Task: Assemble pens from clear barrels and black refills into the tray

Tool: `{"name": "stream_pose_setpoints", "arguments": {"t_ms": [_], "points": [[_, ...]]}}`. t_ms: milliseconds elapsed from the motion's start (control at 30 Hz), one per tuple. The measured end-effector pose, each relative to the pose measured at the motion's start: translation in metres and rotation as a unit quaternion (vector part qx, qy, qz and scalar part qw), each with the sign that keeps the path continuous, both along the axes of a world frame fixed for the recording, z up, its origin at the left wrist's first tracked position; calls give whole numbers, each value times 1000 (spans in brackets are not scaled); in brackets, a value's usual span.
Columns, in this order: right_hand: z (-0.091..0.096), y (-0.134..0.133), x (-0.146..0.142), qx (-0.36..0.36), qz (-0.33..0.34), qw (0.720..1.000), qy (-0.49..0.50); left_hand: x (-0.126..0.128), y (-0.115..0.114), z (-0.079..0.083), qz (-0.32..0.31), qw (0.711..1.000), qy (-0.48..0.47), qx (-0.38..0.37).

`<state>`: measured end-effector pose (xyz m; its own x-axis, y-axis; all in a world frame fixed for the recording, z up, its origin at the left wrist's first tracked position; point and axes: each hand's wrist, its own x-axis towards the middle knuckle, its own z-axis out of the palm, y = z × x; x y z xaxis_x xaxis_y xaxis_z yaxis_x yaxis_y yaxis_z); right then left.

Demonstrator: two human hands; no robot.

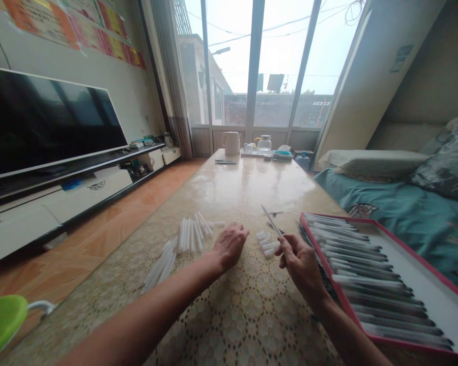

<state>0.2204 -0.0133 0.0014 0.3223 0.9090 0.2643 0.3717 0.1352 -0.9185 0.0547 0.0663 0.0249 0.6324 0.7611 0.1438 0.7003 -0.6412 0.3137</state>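
Note:
My right hand (299, 259) pinches a slim grey pen (272, 219) between thumb and fingers, its thin end pointing up and away to the left. Over the table's middle, my left hand (231, 244) has its fingers curled together; whatever they may hold is hidden. Just left of it lie several white tubes (191, 235) side by side, with a bundle of clear sleeves (162, 264) closer to me. Small white caps (266, 244) rest between my hands. A few thin dark sticks (275, 227) lie behind the pen.
A red-rimmed box (423, 259) at the right holds a row of dark pens with translucent covers. A beige jug (231, 143) and a glass pitcher (264, 144) stand at the table's far end. A green stool (3, 323) is at the lower left.

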Motion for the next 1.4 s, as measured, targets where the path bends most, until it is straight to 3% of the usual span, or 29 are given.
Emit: {"name": "stream_pose_setpoints", "arguments": {"t_ms": [100, 267, 433, 533, 600, 667, 733, 967, 1200, 1300, 1400], "points": [[1, 0, 1, 0, -6, 1000, -3, 4, 8, -11, 16, 1000, -19, -5], [5, -2, -4, 7, 12, 1000, -28, -2, -2, -16, 55, 992, -110, -37], [11, -11, -15, 14, 34, 992, -118, -26, -24, -18, 116, 954, -260, -91], [13, -17, -21, 21, 27, 979, -201, -45, -38, -22, 167, 877, -408, -189], [14, -21, -25, 25, 39, 969, -241, -55, -46, -26, 206, 754, -545, -302], [14, -24, -27, 31, 62, 962, -263, -60, -49, -29, 228, 645, -629, -369], [14, -25, -28, 38, 74, 959, -271, -61, -50, -30, 237, 604, -656, -386], [10, -24, -27, 31, 82, 953, -292, -59, -49, -31, 225, 592, -661, -403], [7, -23, -29, 25, 100, 943, -317, -56, -54, -31, 201, 610, -646, -412], [8, -21, -26, 33, 132, 918, -372, -55, -57, -30, 190, 632, -630, -410], [8, -19, -26, 60, 152, 873, -460, -53, -60, -31, 159, 668, -602, -408]]}}
